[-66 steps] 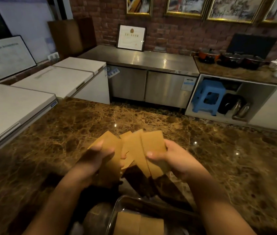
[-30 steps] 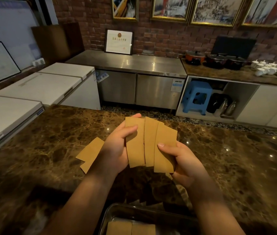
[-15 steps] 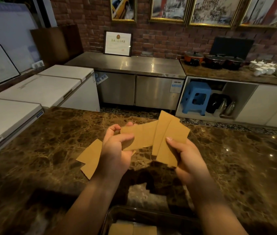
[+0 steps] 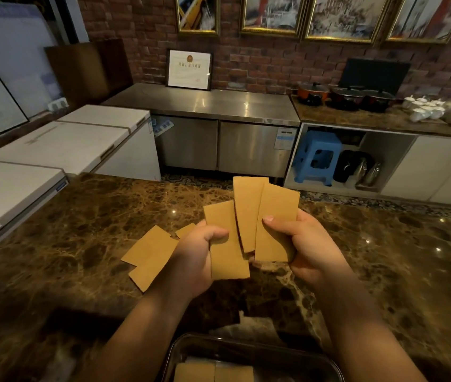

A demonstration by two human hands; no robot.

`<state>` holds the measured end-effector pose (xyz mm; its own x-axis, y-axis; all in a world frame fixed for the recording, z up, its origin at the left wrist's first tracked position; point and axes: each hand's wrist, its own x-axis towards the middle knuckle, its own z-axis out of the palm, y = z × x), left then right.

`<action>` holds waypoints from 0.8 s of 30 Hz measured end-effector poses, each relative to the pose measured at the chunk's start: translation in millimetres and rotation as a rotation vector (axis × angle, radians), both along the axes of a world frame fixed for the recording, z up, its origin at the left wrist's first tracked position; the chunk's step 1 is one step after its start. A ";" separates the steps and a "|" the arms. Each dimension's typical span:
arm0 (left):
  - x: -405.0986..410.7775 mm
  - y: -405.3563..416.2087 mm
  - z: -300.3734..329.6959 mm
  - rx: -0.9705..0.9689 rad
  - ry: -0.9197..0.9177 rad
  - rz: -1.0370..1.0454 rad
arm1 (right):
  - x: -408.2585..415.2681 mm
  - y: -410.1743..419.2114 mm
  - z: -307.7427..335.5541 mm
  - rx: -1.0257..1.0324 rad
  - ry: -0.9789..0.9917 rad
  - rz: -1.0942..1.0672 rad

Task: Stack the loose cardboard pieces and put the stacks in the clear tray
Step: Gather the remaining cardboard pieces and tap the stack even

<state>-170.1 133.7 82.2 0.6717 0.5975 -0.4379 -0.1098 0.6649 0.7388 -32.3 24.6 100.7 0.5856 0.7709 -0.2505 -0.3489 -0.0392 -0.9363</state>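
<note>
Above the brown marble counter [image 4: 384,271] I hold tan cardboard pieces fanned upright. My left hand [image 4: 194,257] is shut on one piece [image 4: 227,255]. My right hand [image 4: 305,244] grips two overlapping pieces [image 4: 271,216], thumb on the front one. Loose cardboard pieces [image 4: 150,252] lie flat on the counter just left of my left hand, partly hidden by it. The clear tray [image 4: 246,351] sits at the near edge below my arms, with stacked cardboard [image 4: 213,372] inside.
White chest freezers [image 4: 53,144] line the left side. A steel cabinet [image 4: 213,125] stands at the back beyond a floor gap. Pots [image 4: 343,96] and white cups [image 4: 425,108] sit on the right back counter, a blue stool [image 4: 316,157] beneath it.
The fanned pieces have turned from tilted back to upright and split between my hands. The left-hand piece sits lower now, the right-hand pair higher.
</note>
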 end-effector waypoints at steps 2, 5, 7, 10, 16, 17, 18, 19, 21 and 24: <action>0.8 4.1 5.8 0.034 0.023 0.066 | -0.8 -1.8 -4.4 -0.019 0.035 0.025; 2.6 5.6 9.4 0.139 0.080 0.101 | -2.6 -1.9 -10.1 -0.038 0.083 0.006; 2.8 4.5 9.2 0.198 0.088 0.113 | -3.3 -3.0 -10.5 -0.031 0.089 -0.007; 1.1 3.7 9.8 0.188 0.078 0.111 | -3.4 -7.4 -10.6 -0.035 0.042 0.026; 1.1 8.9 10.8 0.012 0.096 0.045 | -4.9 -12.9 -10.5 0.018 -0.145 0.049; 1.1 10.5 10.4 -0.046 0.073 0.035 | -5.1 -13.8 -10.6 0.052 -0.207 0.030; 1.6 12.3 9.6 -0.080 0.055 0.038 | -5.5 -14.6 -10.7 0.092 -0.289 0.016; 1.4 13.1 9.3 -0.091 0.047 0.039 | -6.7 -15.0 -10.6 0.136 -0.396 0.018; 0.3 13.1 8.6 -0.070 0.034 0.011 | -7.5 -17.3 -8.1 0.233 -0.747 0.072; -2.8 12.1 13.1 0.007 0.016 -0.071 | -2.1 -16.8 -17.9 0.308 -1.306 0.178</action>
